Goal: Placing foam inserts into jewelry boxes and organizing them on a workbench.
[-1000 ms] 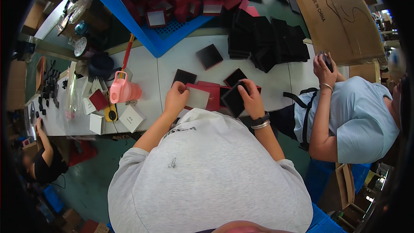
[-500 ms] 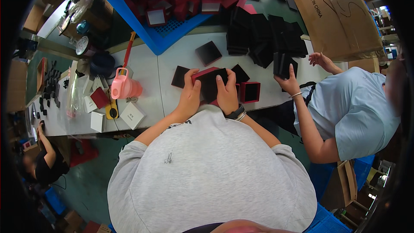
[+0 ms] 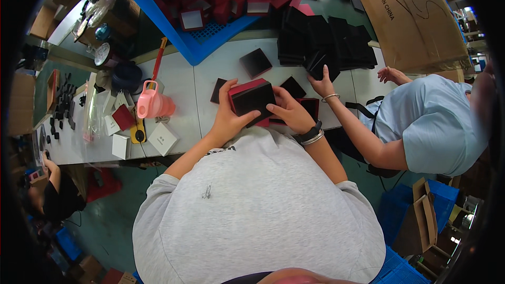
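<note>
Between my two hands is a red box with a black face (image 3: pixel 253 100), tilted so its red upper edge shows. My left hand (image 3: pixel 229 115) wraps its left side, thumb across the black face near the bottom. At the right edge, my right hand (image 3: pixel 294 114) pinches the box with thumb and fingertips. Just beyond lie a black square piece (image 3: pixel 255 63) and another dark piece (image 3: pixel 292 88). An open red box with a dark inside (image 3: pixel 310 109) sits right of my hands, partly covered by my right hand.
Red boxes fill a blue plastic crate (image 3: pixel 195 55) at the back. Black pieces (image 3: pixel 336 42) are heaped at the back right, where a co-worker's hand (image 3: pixel 322 81) grips one. A pink tumbler (image 3: pixel 155 102) and white boxes (image 3: pixel 163 139) stand left. A large carton (image 3: pixel 410 26) is far right.
The box in my hands has turned, showing more of its red edge. My right hand has shifted from its face to its right side. The co-worker's hand moved left to the black heap.
</note>
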Demonstrator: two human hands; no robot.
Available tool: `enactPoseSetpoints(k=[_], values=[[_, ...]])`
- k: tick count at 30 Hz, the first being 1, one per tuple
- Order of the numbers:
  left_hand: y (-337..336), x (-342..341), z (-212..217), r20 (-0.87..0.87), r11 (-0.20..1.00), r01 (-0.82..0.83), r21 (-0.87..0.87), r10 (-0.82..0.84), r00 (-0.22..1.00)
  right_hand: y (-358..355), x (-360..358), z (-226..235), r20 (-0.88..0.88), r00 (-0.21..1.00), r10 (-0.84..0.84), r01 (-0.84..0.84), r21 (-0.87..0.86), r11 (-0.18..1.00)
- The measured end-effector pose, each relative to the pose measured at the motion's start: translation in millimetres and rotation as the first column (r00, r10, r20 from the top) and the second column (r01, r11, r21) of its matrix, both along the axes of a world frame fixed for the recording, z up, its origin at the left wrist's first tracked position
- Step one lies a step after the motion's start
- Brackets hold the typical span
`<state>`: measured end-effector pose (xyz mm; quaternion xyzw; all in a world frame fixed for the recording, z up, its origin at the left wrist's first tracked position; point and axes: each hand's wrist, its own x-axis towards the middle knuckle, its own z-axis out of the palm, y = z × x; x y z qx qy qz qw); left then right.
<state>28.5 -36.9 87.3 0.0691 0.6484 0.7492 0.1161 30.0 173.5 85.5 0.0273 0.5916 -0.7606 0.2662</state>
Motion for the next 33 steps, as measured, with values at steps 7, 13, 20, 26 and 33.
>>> enactPoseSetpoints(k=[7,13,20,26,33], values=[[0.2,5.2,-6.3,-0.209,0.991,0.032,-0.129,-0.058,0.976,-8.4,4.0,-13.8,-0.081,0.994,-0.072,0.077,0.065,0.995],[-3.4,0.6,-11.9,-0.072,0.992,0.026,-0.125,-0.036,0.997,-13.1,8.5,-7.8,-0.184,0.983,0.014,0.025,0.205,0.978],[-8.2,-4.3,4.2,-0.091,0.942,0.172,-0.289,-0.206,0.974,4.6,6.7,-17.3,-0.006,1.000,-0.001,0.001,-0.014,1.000],[-11.8,-9.7,2.4,0.140,0.936,0.259,-0.239,-0.231,0.963,-4.8,13.5,-24.8,-0.089,0.995,-0.049,0.060,0.130,0.990],[-15.0,-6.8,-6.0,0.204,0.955,0.266,-0.130,-0.237,0.950,-7.4,14.1,-26.6,-0.129,0.992,0.000,0.027,0.211,0.977]])
